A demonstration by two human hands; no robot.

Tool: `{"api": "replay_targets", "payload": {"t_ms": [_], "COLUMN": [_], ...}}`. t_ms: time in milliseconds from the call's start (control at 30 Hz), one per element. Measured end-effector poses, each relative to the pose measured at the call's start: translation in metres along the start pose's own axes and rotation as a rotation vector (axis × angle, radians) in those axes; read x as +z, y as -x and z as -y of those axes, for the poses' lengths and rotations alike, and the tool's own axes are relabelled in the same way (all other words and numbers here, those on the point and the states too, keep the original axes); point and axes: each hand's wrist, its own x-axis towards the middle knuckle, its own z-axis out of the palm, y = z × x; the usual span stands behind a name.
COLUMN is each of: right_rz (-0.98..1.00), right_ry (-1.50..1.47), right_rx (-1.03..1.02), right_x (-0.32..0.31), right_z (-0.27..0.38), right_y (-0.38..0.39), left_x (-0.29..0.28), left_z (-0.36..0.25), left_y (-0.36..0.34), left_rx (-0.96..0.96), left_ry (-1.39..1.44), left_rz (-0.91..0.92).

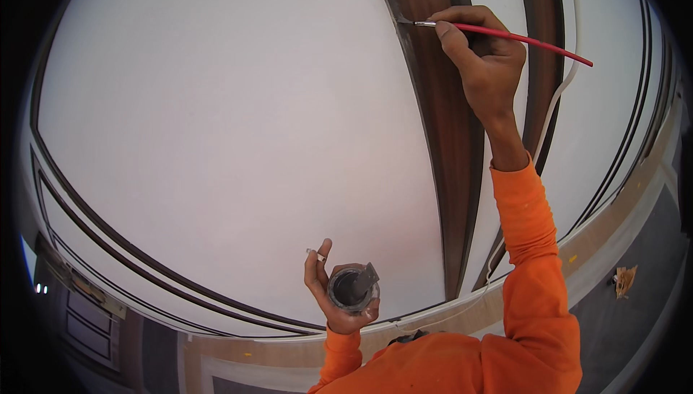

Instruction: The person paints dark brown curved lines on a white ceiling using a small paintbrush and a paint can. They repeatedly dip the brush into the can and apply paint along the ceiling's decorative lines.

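Observation:
My right hand (487,66) is closed in a pinch round a thin paintbrush (505,33) with a red handle and silver ferrule. The bristles touch the left dark edge of a brown wood-look band (440,84) on the white wall panel (238,141). Lower down, my left hand (334,309) is wrapped round a small round pot (333,294) holding something dark grey. A flat grey blade-like tool (367,276) leans in the pot, its far end hidden. Between raised left fingers sits a short white stick (316,254), too small to name surely.
A second brown band (541,26) runs to the right, with a white cable (554,102) hanging beside it. Dark trim lines (144,257) border the panel. A torn brown scrap (625,281) lies on the grey floor (613,336) at the right.

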Motion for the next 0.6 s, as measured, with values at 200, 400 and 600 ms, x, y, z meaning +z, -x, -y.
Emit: {"api": "replay_targets", "payload": {"t_ms": [200,400,600], "right_rz": [-0.079,-0.072,-0.001], "right_ry": [-0.081,-0.048,0.031], "right_rx": [-0.014,0.037,0.031], "right_x": [0.013,0.008,0.005], "right_z": [0.006,0.006,0.004], "right_y": [-0.003,0.003,0.005], "left_x": [0.001,0.002,0.001], "left_z": [0.001,0.003,0.003], "left_y": [0.001,0.002,0.002], "left_rx": [-0.007,-0.012,0.014], "left_ry": [-0.023,-0.041,-0.018], "left_rz": [-0.028,-0.045,-0.003]}}
